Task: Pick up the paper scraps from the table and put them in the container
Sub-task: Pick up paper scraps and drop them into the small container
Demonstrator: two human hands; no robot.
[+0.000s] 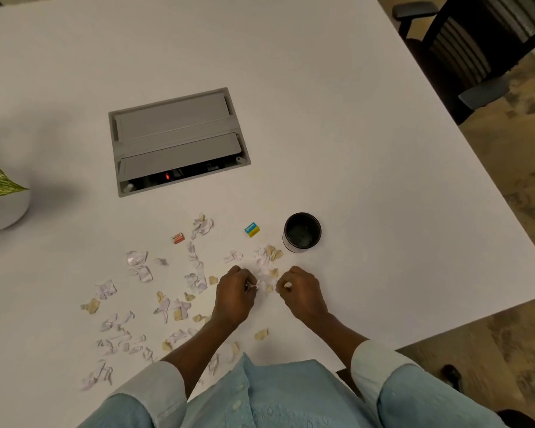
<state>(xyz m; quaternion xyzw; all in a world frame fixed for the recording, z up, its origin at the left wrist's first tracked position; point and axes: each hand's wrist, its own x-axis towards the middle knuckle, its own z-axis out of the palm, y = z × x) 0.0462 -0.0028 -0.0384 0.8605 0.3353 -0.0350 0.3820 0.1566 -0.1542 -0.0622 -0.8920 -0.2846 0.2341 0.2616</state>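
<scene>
Several white and tan paper scraps [142, 273] lie scattered over the white table [322, 103], mostly to the left of my hands. A black round container [302, 232] stands upright just beyond my right hand. My left hand [235, 293] is closed on white scraps, which show between its fingers. My right hand [301, 291] pinches a small white scrap. Both hands rest on the table close together, with a small pile of scraps [264, 261] right in front of them.
A grey cable hatch [176, 140] is set into the table's middle. A blue-and-yellow eraser [251, 229] and a small orange block [178, 238] lie among the scraps. A white plant pot [0, 208] stands at the left. Dark chairs [464, 50] stand at the right edge.
</scene>
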